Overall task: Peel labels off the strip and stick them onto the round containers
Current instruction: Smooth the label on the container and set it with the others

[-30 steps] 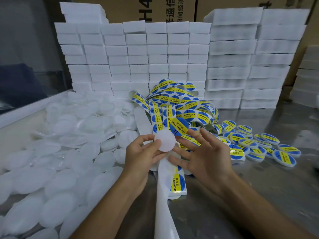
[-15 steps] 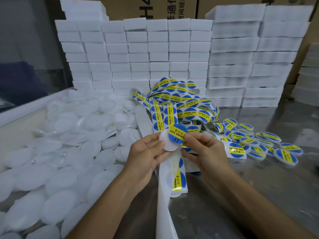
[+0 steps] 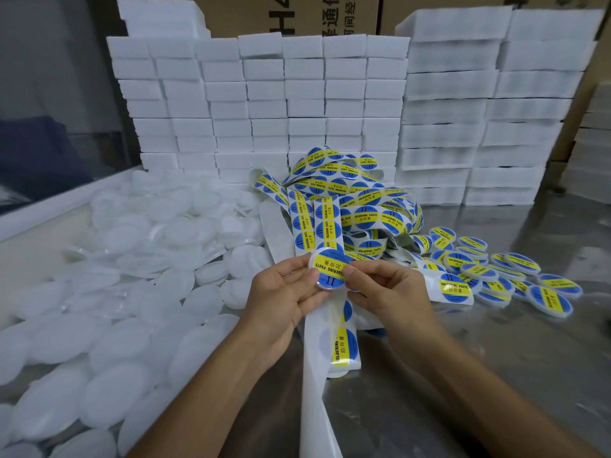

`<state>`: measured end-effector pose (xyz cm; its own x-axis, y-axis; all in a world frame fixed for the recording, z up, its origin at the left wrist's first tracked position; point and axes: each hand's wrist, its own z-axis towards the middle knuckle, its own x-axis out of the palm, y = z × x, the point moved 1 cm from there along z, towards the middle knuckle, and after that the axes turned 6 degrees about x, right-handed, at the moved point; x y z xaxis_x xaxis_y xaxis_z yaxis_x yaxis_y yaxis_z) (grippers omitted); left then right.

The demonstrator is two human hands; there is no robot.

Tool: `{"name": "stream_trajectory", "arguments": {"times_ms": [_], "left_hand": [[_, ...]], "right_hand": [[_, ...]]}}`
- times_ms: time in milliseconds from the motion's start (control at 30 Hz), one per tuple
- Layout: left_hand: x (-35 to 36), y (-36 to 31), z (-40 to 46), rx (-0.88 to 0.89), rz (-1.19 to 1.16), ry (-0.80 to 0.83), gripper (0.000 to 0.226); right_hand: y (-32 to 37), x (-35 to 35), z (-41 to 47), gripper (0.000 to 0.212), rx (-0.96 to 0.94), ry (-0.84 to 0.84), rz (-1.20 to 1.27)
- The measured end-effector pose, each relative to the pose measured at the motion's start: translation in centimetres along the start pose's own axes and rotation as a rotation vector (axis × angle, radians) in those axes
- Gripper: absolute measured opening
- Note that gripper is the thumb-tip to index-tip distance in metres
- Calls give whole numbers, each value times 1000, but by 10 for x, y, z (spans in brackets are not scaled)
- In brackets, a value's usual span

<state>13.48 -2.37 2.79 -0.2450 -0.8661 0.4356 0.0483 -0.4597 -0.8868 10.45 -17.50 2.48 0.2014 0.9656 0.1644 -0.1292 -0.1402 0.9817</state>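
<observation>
The round container [image 3: 325, 271] sits between my two hands, raised above the metal table [image 3: 463, 375] in the middle of the view, its flat face turned toward me. A blue and yellow label [image 3: 329, 269] reading "SOLDERING PASTE" covers that face. My left hand [image 3: 281, 297] grips the container from the left, fingers curled behind it and thumb on its front edge. My right hand [image 3: 385, 289] pinches the right edge, thumb tip pressing on the label.

Just behind and below my hands I see the label strip [image 3: 337, 209], a tangled heap of white backing still carrying labels; one length hangs down between my wrists toward me. To my right, labelled containers [image 3: 515, 276] lie scattered on the table, some overlapping. To my left, a large pile of plain white containers [image 3: 109, 292] spreads across the table, bordered by a white rail [image 3: 59, 203]. Along the back, stacked white boxes [image 3: 297, 104] form a wall, with cardboard cartons [image 3: 297, 14] behind them.
</observation>
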Motion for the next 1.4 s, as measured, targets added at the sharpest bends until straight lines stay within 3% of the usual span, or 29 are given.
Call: {"name": "stream_trajectory", "arguments": {"times_ms": [433, 667, 867, 1033, 1100, 1233, 1333, 1400], "left_hand": [[0, -1, -2, 30, 44, 9, 24], [1, 0, -4, 76, 126, 21, 22], [3, 2, -7, 119, 201, 35, 16], [9, 1, -9, 101, 76, 69, 13], [12, 1, -10, 76, -6, 106, 14], [13, 0, -12, 40, -120, 150, 15], [14, 1, -11, 1, -152, 147, 12], [15, 3, -11, -22, -157, 158, 22]], "right_hand": [[-2, -3, 2, 22, -11, -16, -37], [-4, -4, 4, 4, -38, -71, -72], [-5, -7, 6, 6, -186, -164, -261], [-9, -1, 2, 10, -356, -282, -410], [-12, 5, -2, 16, -358, -250, -347], [-15, 10, -5, 53, -296, -92, -247], [-11, 7, -2, 36, -325, -83, -304], [-7, 3, 0, 18, -331, -109, -244]]}}
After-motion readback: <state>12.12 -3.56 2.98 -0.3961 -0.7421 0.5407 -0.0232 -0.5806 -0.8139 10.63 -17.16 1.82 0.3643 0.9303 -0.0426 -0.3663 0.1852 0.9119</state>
